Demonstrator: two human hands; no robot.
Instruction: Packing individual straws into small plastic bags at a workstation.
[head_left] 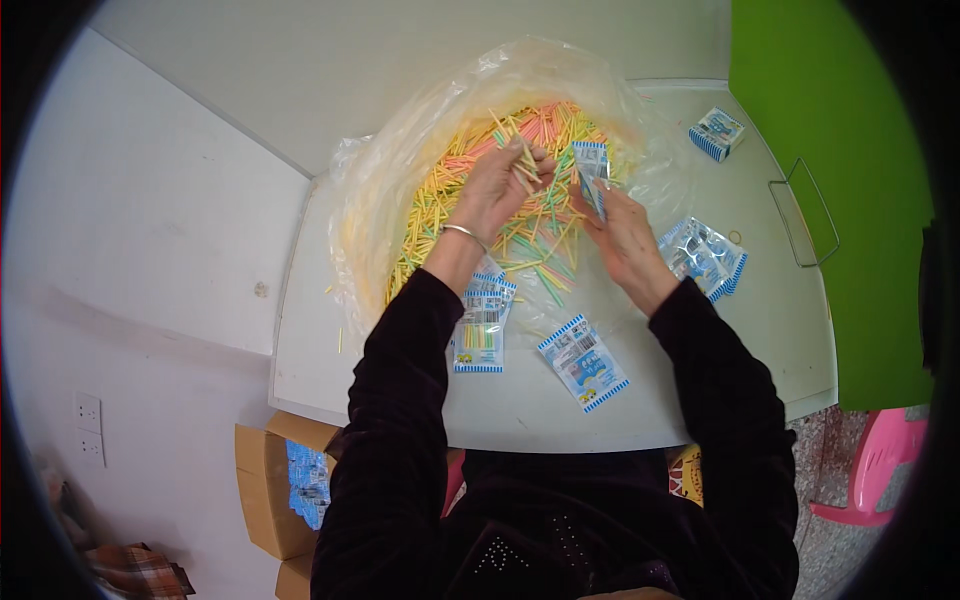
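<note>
My left hand (500, 185), with a thin bangle on the wrist, is closed around a small bunch of coloured sticks (518, 150) lifted just above the heap. My right hand (622, 232) pinches a small blue-and-white packet (591, 168) upright next to that bunch. Both hands hover over a large heap of yellow, pink and green sticks (455, 190) lying in an open clear plastic bag (400, 160) on a white table (760, 320).
Flat blue-and-white packets lie on the table: a stack (483, 322) under my left forearm, one (583, 362) in front, a pile (705, 255) to the right. A small box (717, 133) and a wire frame (805, 210) sit far right. Cardboard boxes (270, 480) stand below left, a pink stool (880, 465) right.
</note>
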